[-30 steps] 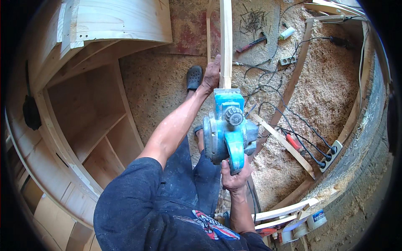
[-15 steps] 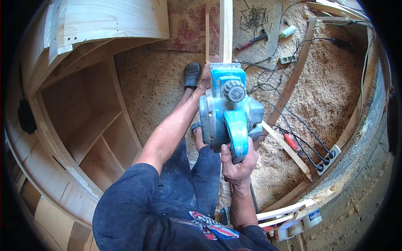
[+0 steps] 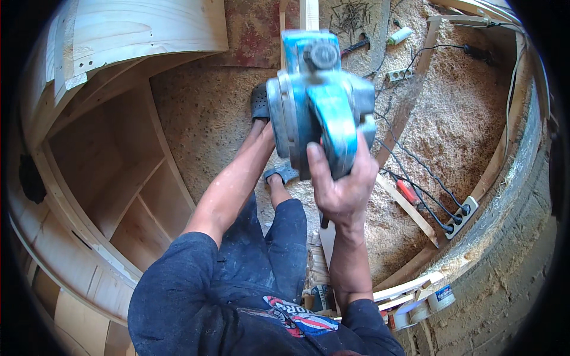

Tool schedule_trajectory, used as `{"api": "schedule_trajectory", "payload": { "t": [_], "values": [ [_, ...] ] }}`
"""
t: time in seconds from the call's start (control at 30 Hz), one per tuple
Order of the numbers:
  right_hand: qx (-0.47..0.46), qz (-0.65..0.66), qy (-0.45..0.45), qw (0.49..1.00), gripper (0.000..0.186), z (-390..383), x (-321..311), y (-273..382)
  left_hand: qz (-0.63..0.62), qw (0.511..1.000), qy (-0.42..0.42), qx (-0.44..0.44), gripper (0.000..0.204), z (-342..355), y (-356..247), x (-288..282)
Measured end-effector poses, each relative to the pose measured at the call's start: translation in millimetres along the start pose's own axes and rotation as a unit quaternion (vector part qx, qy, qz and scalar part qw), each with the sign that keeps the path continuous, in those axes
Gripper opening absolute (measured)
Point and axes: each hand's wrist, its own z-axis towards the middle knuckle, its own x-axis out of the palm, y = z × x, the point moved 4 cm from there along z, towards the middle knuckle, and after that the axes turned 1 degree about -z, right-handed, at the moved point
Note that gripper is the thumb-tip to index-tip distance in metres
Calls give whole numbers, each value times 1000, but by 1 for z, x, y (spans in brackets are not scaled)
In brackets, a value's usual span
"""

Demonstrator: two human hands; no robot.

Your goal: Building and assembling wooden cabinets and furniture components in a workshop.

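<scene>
Planer, blue and grey, sits mid-view over a pale wooden strip; we cannot tell whether its sole touches the wood. Right of the curved cabinet, our left forearm runs up behind the tool, whose body hides our left hand, so we cannot tell what its fingers do. Our right hand is wrapped round the rear handle, thumb along the near side. To plane well, we judge, we keep the left fingers clear of the blade, the sole flat and the pressure even. Of writing, we see part of a bold word in the shirt print; the dial is too blurred to read; farther right, a white tub carries a blue label with small pale lettering.
</scene>
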Motion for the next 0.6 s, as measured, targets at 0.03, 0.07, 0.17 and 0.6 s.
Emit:
{"api": "schedule_trajectory", "payload": {
  "t": [0.03,0.07,0.17,0.6],
  "values": [
    [18,12,6,1000,37,11,1,1,7,1000,-10,7,69,1,-1,-2],
    [-23,-22,-6,999,34,23,-1,5,14,1000,-20,13,69,1,-3,-4],
    [46,67,-3,997,31,30,-7,2,33,998,-47,33,69,2,-7,-7],
    [109,-31,-23,993,34,-165,-36,-29,64,987,-144,38,81,7,2,-16]
  ]
}}
